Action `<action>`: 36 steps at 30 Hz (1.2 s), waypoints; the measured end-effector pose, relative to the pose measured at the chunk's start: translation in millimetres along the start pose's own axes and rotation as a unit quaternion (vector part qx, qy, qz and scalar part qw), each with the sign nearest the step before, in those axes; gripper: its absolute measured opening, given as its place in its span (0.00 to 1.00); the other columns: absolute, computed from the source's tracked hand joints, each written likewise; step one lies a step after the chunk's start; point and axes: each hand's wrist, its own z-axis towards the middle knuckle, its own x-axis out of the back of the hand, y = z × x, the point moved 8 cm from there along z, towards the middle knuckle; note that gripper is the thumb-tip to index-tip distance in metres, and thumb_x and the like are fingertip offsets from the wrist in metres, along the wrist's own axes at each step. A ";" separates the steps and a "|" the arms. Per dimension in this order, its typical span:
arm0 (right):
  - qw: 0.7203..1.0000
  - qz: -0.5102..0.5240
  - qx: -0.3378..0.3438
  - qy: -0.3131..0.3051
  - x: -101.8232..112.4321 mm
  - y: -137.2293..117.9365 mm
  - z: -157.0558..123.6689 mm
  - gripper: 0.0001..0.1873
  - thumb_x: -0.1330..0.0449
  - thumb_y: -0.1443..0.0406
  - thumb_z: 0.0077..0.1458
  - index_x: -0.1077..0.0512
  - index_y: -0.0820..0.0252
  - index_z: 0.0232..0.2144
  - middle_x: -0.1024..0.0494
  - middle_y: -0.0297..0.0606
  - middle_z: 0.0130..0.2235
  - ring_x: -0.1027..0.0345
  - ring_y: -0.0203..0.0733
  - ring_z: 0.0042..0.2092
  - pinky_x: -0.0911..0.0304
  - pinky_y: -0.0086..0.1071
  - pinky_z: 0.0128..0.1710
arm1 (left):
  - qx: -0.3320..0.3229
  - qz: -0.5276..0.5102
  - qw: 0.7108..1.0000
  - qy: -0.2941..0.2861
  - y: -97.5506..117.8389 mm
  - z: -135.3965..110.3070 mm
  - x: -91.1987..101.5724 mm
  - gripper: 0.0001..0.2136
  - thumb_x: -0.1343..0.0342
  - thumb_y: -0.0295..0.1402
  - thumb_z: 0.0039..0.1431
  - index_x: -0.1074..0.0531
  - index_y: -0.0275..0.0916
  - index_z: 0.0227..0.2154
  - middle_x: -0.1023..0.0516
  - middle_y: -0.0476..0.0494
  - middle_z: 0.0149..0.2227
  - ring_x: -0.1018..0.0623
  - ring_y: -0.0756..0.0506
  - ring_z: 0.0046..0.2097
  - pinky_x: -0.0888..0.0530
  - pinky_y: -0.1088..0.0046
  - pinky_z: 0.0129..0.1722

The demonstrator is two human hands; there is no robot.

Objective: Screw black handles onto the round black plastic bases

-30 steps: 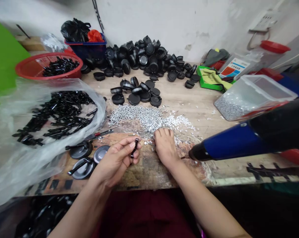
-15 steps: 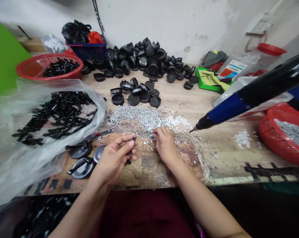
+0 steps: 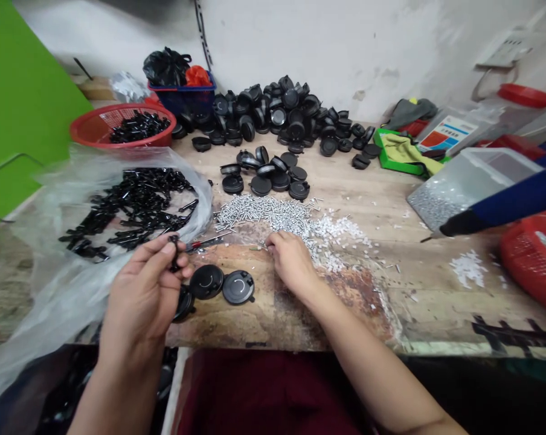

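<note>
Left hand (image 3: pixel 146 278) has been moved leftward, a black part (image 3: pixel 174 249) pinched at its fingertips (image 3: pixel 185 272); grip of right hand (image 3: pixel 292 263) cannot be told.

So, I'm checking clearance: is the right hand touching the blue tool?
Apart. The head view shows a wide gap between the right hand and the blue tool, with tabletop and scattered white bits visible between them.

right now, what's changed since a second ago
Relative to the bench, the left hand moved left, still holding a black part, and uncovered a round disc; the right hand moved left beside the metal pins. The blue tool swung right. Pins, plastic bag and left red basket stayed put.
</note>
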 end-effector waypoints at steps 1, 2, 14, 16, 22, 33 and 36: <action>1.000 -0.001 0.003 -0.009 -4.1 -2.8 4.7 0.09 0.49 0.72 0.59 0.29 0.61 0.35 0.26 0.41 0.36 0.35 0.42 0.39 0.43 0.34 0.39 | 0.007 -0.004 1.000 -0.003 -5.3 -0.5 -0.2 0.07 0.38 0.25 0.46 0.27 0.37 0.30 0.27 0.48 0.28 0.32 0.53 0.27 0.32 0.80 0.22; 1.000 -0.001 0.012 -0.020 -8.8 -7.9 9.8 0.09 0.49 0.71 0.59 0.29 0.61 0.35 0.26 0.40 0.37 0.35 0.41 0.39 0.43 0.33 0.39 | 0.016 -0.008 1.000 -0.009 -10.9 -0.9 -1.7 0.08 0.37 0.25 0.45 0.27 0.36 0.31 0.27 0.48 0.29 0.32 0.53 0.27 0.32 0.80 0.22; 0.990 -0.065 0.062 -0.108 -59.7 -65.3 50.6 0.12 0.54 0.72 0.61 0.32 0.62 0.40 0.27 0.44 0.41 0.30 0.44 0.38 0.39 0.33 0.35 | 0.094 -0.018 0.994 -0.056 -33.0 -10.5 -3.3 0.13 0.36 0.25 0.47 0.26 0.34 0.37 0.25 0.45 0.34 0.28 0.53 0.31 0.28 0.78 0.29; 0.988 -0.072 0.073 -0.113 -60.0 -65.8 50.0 0.13 0.54 0.74 0.61 0.32 0.63 0.41 0.27 0.46 0.42 0.30 0.44 0.40 0.38 0.34 0.36 | 0.108 -0.031 0.992 -0.064 -33.6 -11.8 -3.6 0.12 0.36 0.25 0.47 0.26 0.33 0.37 0.25 0.45 0.33 0.28 0.53 0.30 0.28 0.79 0.28; 0.983 -0.058 0.130 -0.117 -55.2 -70.2 49.7 0.11 0.53 0.74 0.60 0.32 0.63 0.38 0.27 0.46 0.41 0.32 0.46 0.42 0.38 0.35 0.39 | 0.122 -0.070 0.986 -0.087 -28.5 -16.7 -9.9 0.10 0.37 0.24 0.49 0.27 0.35 0.36 0.24 0.44 0.32 0.28 0.53 0.28 0.28 0.80 0.25; 0.979 0.145 0.141 0.023 -15.4 -59.3 39.7 0.07 0.51 0.68 0.63 0.33 0.60 0.35 0.29 0.38 0.37 0.34 0.38 0.40 0.38 0.32 0.42 | 0.181 -0.119 0.972 -0.092 -33.1 -27.5 -15.2 0.10 0.45 0.21 0.56 0.28 0.32 0.41 0.25 0.43 0.31 0.32 0.58 0.23 0.33 0.87 0.19; 0.933 0.330 0.120 0.084 7.1 -69.6 19.7 0.06 0.49 0.65 0.62 0.33 0.58 0.35 0.30 0.35 0.37 0.33 0.35 0.41 0.37 0.30 0.43 | 0.180 -0.109 0.971 -0.113 -34.4 -30.3 -22.6 0.10 0.44 0.21 0.55 0.28 0.33 0.41 0.26 0.45 0.31 0.34 0.58 0.22 0.34 0.88 0.16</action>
